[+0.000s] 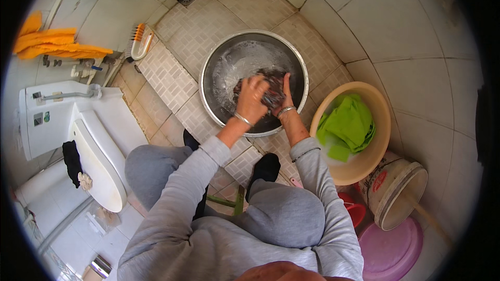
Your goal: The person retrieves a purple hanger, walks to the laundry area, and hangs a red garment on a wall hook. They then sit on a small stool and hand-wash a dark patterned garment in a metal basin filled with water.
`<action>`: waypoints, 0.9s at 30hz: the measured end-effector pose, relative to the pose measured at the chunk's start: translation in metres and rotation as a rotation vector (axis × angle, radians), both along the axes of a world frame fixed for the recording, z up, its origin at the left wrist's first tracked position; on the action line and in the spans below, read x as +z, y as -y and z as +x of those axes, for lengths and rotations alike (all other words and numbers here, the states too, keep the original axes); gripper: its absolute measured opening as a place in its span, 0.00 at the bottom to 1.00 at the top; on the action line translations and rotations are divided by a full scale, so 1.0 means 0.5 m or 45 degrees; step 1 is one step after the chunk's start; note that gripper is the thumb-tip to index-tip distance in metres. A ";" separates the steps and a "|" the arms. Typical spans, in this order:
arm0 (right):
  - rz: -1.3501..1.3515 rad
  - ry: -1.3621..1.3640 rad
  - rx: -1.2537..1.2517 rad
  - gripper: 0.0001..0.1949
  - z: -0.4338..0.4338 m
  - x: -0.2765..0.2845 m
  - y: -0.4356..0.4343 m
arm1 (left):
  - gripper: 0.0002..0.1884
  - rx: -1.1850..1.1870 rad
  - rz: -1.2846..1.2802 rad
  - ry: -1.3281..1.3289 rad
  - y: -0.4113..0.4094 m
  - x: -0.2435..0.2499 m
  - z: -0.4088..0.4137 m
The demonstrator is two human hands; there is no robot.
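Observation:
A round stainless steel basin with soapy water stands on the tiled floor before me. Inside it, a dark patterned cloth is bunched between both hands. My left hand presses on the cloth from above, its fingers blurred. My right hand grips the cloth's right side, thumb up. Each wrist wears a bracelet. The lower part of the cloth is hidden by the hands and the basin's shadow.
To the right, a beige plastic basin holds green cloth in cloudy water. A bucket, a red container and a purple basin lie nearby. Left are a scrub brush, orange cloth and a toilet.

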State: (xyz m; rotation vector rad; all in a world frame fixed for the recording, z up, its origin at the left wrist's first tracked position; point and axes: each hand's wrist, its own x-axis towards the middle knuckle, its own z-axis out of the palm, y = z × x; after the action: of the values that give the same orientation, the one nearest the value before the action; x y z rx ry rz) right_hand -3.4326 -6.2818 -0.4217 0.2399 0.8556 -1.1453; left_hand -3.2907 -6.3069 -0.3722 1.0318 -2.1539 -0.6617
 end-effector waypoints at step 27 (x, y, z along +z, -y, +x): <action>0.064 -1.679 0.677 0.39 -0.008 -0.090 -0.010 | 0.60 0.024 0.853 0.675 0.116 -0.002 0.148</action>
State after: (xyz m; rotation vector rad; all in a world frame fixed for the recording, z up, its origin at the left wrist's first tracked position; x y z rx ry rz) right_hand -3.4368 -6.2767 -0.4668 -0.7699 1.9445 -0.6699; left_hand -3.2166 -6.3649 -0.3734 1.7301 -2.4058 -1.2658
